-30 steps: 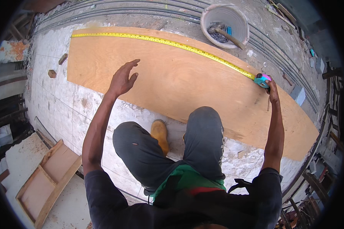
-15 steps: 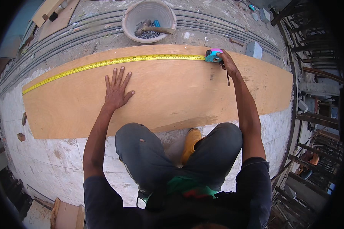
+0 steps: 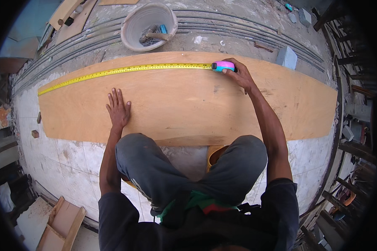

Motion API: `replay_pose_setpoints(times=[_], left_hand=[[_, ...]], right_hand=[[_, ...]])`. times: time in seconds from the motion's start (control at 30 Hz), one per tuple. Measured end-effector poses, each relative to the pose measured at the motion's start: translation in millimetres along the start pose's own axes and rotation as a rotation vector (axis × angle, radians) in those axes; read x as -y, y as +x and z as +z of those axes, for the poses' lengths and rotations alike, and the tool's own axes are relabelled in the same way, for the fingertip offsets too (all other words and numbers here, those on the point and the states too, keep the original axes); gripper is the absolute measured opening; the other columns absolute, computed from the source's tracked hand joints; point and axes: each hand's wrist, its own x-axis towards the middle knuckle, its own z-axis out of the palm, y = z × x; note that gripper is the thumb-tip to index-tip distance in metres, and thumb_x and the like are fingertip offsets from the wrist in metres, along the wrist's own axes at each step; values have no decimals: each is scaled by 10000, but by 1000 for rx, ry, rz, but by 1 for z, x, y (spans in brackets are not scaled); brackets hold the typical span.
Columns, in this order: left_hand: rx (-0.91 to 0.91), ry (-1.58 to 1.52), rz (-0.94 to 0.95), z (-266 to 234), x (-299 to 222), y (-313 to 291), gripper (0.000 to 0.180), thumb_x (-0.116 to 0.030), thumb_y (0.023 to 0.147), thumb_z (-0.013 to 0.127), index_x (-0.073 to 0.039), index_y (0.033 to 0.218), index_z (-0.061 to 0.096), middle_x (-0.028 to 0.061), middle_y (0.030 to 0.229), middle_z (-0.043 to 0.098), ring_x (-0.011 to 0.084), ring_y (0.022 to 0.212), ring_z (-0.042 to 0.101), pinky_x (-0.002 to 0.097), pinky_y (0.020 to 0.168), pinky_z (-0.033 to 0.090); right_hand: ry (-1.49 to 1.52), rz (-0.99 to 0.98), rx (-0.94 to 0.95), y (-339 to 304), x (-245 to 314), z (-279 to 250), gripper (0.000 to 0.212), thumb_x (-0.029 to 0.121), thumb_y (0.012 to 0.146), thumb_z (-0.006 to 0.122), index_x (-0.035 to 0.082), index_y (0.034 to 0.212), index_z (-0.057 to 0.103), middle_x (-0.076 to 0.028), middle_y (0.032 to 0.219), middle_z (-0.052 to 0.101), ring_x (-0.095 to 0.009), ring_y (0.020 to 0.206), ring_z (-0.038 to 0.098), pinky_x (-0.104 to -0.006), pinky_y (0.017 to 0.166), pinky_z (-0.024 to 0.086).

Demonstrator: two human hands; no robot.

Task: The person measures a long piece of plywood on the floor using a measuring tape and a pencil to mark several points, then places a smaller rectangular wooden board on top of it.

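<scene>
Our right hand (image 3: 239, 75) is closed around the pink and teal tape measure (image 3: 224, 66), thumb on the near side of the case, and we see it over the far part of a long plywood board (image 3: 176, 104), right of the middle. From the case the yellow blade (image 3: 130, 68) runs leftward across the wood, roughly along the far edge, bending in the wide lens, and its end meets the board's left edge near the far corner. Our left hand (image 3: 119, 111) grasps nothing: it lies palm down on the plywood with its fingers spread, nearer to us than the blade and apart from it.

The board lies flat before our knees, its near side over pale floor tiles (image 3: 73, 167). Just beyond its far edge we have a whitish bucket (image 3: 130, 29) holding a hammer (image 3: 159, 36), nails (image 3: 148, 41) and a small blue item (image 3: 163, 29). Long thin rods (image 3: 243, 30) stretch across the ground behind it. A bluish-grey block (image 3: 286, 57) sits at the far edge, to the right. Near the left end we make out a small wooden block (image 3: 35, 134) on the tiles.
</scene>
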Motion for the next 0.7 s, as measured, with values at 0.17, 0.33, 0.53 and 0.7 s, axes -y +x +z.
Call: replay_pose_setpoints(times=[0.17, 0.33, 0.53, 0.7], left_hand=[[386, -454, -175, -85, -27, 6, 533, -219, 1038, 406, -143, 1554, 296, 183, 1625, 219, 399, 1334, 449, 471, 1011, 462], [307, -433, 81, -153, -102, 17, 795, 156, 881, 369, -243, 1564, 287, 167, 1619, 254, 380, 1241, 588, 470, 948, 559], [677, -1407, 77, -163, -205, 66, 932, -63, 824, 572, -218, 1609, 94, 189, 1642, 167, 376, 1480, 277, 553, 1144, 354], [1129, -2152, 47, -150, -254, 92, 945, -744, 911, 390, -164, 1601, 106, 285, 1610, 149, 425, 1463, 279, 559, 1132, 358]], right_hand=[[67, 37, -155, -35, -47, -109, 389, 241, 856, 658, 18, 1173, 626, -82, 1029, 657, -174, 975, 595, -316, 879, 472], [83, 124, -325, -90, -103, -223, 379, 213, 880, 579, 4, 1195, 605, -66, 1079, 637, -158, 1034, 567, -289, 951, 425], [102, 156, -478, -95, -136, -245, 415, 221, 907, 522, -2, 1253, 581, -84, 1161, 614, -186, 1129, 530, -307, 1002, 379], [29, -20, -510, -94, -151, -234, 428, 240, 912, 523, -1, 1261, 579, -96, 1202, 599, -194, 1146, 523, -331, 1016, 374]])
